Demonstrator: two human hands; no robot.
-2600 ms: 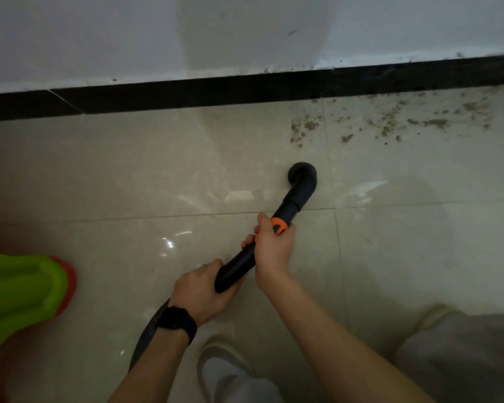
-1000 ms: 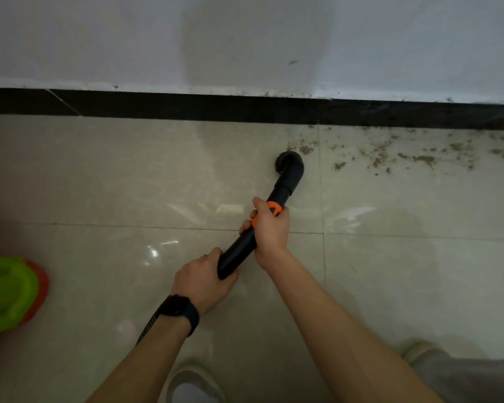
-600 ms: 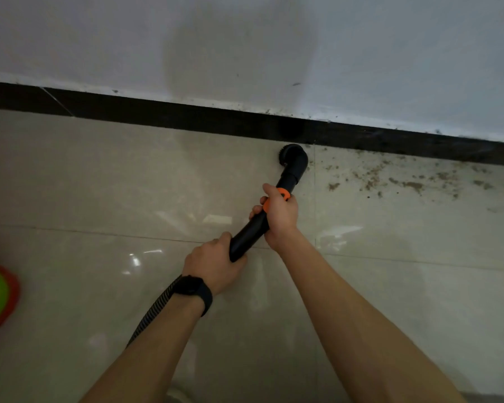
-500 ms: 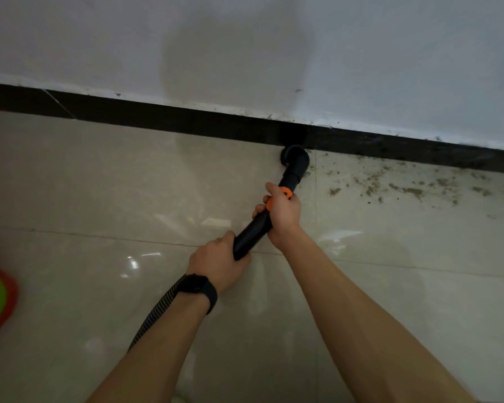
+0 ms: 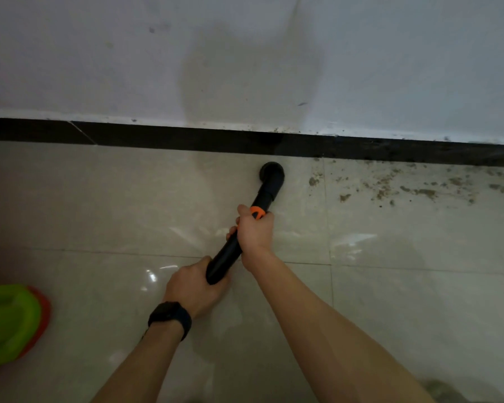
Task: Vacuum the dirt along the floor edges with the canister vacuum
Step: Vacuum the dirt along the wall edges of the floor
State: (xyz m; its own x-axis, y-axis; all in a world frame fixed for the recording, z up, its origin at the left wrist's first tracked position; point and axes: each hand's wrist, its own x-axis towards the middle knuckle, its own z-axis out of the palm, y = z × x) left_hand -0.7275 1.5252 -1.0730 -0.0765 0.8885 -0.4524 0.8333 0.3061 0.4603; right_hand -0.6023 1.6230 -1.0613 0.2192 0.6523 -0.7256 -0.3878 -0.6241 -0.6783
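Round nozzle (image 5: 271, 171) backed off baseboard (image 5: 186, 138); left hand (image 5: 192, 289), right hand (image 5: 253, 234) clasp smooth tube (image 5: 226, 258).

I'm looking at a white wall (image 5: 99, 53) stretching across the top of my feed, carrying a faint grey shadow (image 5: 239, 77) near its middle and a few small dark marks (image 5: 302, 104). A black baseboard (image 5: 157, 138) is running along its foot, with a thin pale diagonal line crossing it at the left. At the lower left edge a bright green object (image 5: 9, 321) with an orange rim (image 5: 42, 315) is lying partly out of view, too blurred for me to identify. A black wristwatch (image 5: 170, 317) is showing low in the middle.
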